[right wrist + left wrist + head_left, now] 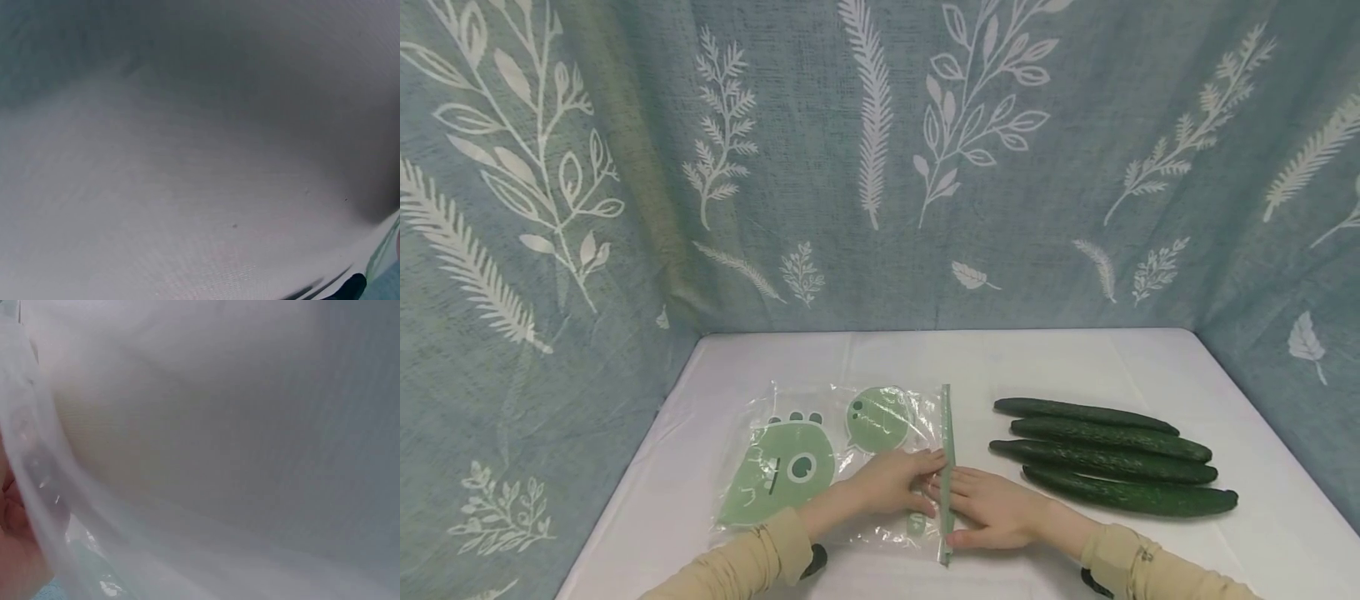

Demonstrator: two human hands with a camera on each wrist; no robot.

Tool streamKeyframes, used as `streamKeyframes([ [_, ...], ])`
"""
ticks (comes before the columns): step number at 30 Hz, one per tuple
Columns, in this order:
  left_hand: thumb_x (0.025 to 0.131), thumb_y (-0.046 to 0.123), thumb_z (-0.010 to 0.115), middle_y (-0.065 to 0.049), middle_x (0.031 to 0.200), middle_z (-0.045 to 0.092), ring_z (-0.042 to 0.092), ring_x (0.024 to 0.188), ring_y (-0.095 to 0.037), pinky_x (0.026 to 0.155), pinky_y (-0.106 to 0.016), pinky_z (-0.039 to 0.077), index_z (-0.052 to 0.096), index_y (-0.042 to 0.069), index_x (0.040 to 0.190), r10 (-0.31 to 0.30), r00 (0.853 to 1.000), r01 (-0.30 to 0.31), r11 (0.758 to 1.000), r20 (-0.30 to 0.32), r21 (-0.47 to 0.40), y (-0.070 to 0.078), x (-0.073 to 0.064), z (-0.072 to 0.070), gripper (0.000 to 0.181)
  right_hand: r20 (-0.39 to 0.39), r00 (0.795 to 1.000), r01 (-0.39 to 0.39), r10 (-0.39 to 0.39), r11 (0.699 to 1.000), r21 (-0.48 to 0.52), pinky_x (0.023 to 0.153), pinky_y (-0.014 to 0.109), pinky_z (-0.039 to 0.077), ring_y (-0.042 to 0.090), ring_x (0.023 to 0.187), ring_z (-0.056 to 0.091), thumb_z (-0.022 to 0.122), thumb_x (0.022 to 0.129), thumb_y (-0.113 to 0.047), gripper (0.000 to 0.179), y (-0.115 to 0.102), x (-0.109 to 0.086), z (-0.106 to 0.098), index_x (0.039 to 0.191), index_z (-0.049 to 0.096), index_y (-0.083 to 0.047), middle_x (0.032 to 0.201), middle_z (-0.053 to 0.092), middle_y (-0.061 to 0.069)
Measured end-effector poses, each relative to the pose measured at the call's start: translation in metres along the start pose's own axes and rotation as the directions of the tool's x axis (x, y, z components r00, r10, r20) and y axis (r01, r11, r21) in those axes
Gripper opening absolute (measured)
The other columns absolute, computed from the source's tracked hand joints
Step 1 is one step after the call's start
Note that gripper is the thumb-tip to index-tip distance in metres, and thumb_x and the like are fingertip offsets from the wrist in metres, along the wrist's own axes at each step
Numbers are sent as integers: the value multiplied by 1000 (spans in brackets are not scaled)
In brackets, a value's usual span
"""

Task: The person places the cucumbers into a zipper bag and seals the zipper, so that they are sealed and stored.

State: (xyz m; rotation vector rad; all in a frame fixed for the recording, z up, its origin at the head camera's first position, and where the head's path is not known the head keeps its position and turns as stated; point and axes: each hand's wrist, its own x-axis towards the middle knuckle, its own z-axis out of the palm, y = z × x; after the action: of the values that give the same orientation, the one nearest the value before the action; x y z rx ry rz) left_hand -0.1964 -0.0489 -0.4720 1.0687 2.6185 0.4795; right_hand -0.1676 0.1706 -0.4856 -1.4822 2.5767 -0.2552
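A clear zip bag point(820, 533) with green cartoon prints lies flat, its green zip strip point(947, 533) on the right side. My left hand point(887, 483) rests on the bag, fingertips right at the strip and thumb spread apart from them. From the other side comes my right hand point(1000, 508), palm down with straight fingers. Its fingertips pass the strip and show through the clear film; its thumb lies against the strip lower down. In the left wrist view part of the left hand point(22, 550) shows at the edge, beside blurred film.
Several dark green cucumbers point(1112, 457) lie side by side on the white tabletop point(1037, 362), right of the bag. Blue-grey curtains point(820, 167) with white leaf prints enclose the back and both sides. The right wrist view is mostly blurred white cloth point(156, 206).
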Motion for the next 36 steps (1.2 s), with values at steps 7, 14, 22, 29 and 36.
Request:
streamKeyframes([
  [7, 69, 46, 73, 4, 140, 52, 54, 125, -15, 106, -29, 43, 55, 21, 133, 21, 999, -23, 998, -41, -62, -2, 1, -1, 72, -22, 1000, 16, -15, 1000, 13, 115, 44, 30, 24, 143, 30, 35, 98, -53, 65, 3, 1, 2, 147, 34, -11, 154, 33, 7],
  [14, 71, 40, 74, 3, 129, 61, 64, 111, -13, 97, -23, 49, 62, 18, 125, 92, 994, -94, 995, -59, -29, 0, -2, -10, 60, -33, 999, 23, -23, 1000, -15, 114, 43, 33, 25, 138, 39, 34, 98, -53, 61, 3, 1, 4, 140, 45, -9, 146, 46, 8],
  [22, 77, 34, 73, 3, 118, 67, 67, 103, -9, 90, -18, 51, 66, 17, 119, 131, 983, -136, 990, -131, -35, 1, -8, -17, 46, -37, 999, 24, -25, 1000, -19, 114, 42, 34, 27, 138, 39, 34, 99, -52, 62, 3, 1, 2, 141, 44, -7, 146, 45, 9],
  [29, 82, 28, 71, 3, 114, 69, 69, 92, -6, 85, -17, 53, 68, 17, 116, 64, 982, -86, 989, -176, -117, 4, -16, -24, 36, -28, 999, -30, 32, 997, 74, 114, 44, 32, 28, 139, 36, 31, 103, -37, 50, 1, 0, 2, 142, 42, -7, 149, 41, 10],
  [36, 83, 22, 71, -1, 112, 70, 69, 99, -16, 86, -23, 55, 69, 15, 114, 52, 967, -80, 992, -250, -103, 8, -25, -31, 32, -33, 994, -98, 104, 985, 144, 114, 45, 31, 28, 140, 34, 27, 104, -29, 46, -2, 1, 2, 143, 41, -10, 151, 37, 8],
])
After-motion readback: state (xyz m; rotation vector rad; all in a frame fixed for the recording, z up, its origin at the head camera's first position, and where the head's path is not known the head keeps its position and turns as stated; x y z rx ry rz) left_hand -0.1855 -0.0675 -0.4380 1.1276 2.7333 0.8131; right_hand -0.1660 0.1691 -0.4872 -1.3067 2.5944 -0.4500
